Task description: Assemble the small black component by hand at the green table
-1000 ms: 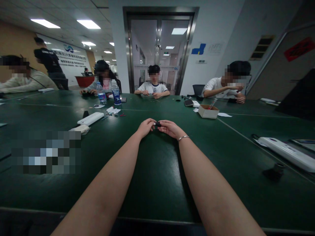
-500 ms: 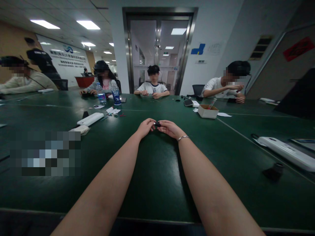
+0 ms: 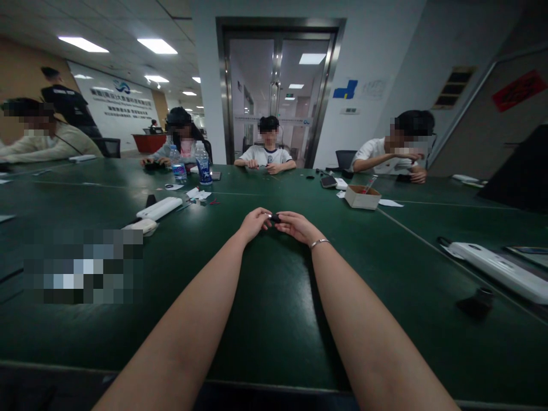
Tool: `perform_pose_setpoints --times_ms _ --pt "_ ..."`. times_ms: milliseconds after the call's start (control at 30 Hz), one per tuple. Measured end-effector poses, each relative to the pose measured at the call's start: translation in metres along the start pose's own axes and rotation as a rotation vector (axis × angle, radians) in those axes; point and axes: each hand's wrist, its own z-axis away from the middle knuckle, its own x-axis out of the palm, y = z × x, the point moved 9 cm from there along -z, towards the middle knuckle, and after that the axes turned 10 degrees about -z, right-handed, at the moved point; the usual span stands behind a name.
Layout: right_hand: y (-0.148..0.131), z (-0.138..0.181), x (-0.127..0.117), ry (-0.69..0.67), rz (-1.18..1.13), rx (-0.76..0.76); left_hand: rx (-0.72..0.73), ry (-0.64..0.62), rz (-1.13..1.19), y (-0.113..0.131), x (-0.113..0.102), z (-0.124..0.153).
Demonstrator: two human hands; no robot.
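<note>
Both my arms stretch forward over the dark green table (image 3: 274,297). A small black object (image 3: 274,218) with a bright, metal-looking end on its left sits between my fingertips; it is too small to name for certain. My left hand (image 3: 256,224) pinches the bright end between thumb and fingers. From the other side, my right hand (image 3: 297,226) grips the black part, with a silver bracelet (image 3: 320,242) round that wrist. The fingers hide part of the object.
To the left lie a white power strip (image 3: 159,209), paper scraps (image 3: 198,194) and two plastic bottles (image 3: 204,165). On the right are a small open box (image 3: 362,197), another white strip (image 3: 500,268) and a black object (image 3: 476,303). Several people sit around the table.
The whole view has shifted slightly down. My hands keep the same hold on the small black object, with hardly any movement between them.
</note>
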Motion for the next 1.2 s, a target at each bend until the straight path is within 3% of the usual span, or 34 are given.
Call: perform_pose_setpoints --times_ms 233,367,467,533,633,800,1000,1100,1200 --pt "0.000 -0.002 0.002 0.005 0.190 -0.077 0.054 0.008 -0.039 0.002 -0.003 0.003" --pt "0.001 -0.001 0.006 0.139 0.635 -0.168 0.134 0.037 -0.254 0.002 -0.002 0.005" --pt "-0.009 0.006 0.023 0.238 1.070 -0.355 0.195 0.123 -0.498 0.007 -0.005 0.009" --pt "-0.010 0.013 0.037 0.239 1.258 -0.419 0.173 0.175 -0.597 0.008 -0.009 0.011" --pt "0.000 0.027 0.055 0.138 1.438 -0.390 0.110 0.210 -0.653 0.007 -0.019 0.018" --pt "0.014 0.085 0.081 -0.098 1.561 -0.418 0.106 0.114 -0.577 0.007 -0.041 0.051" --pt "0.022 0.191 0.076 -0.345 1.494 -0.241 -0.231 -0.106 -0.304 -0.009 -0.086 0.126" --pt "0.011 0.244 0.049 -0.260 1.448 -0.174 -0.315 -0.159 -0.200 -0.009 -0.109 0.175" --pt "-0.003 0.287 0.002 -0.025 1.427 -0.188 -0.353 -0.008 -0.151 -0.012 -0.148 0.220"
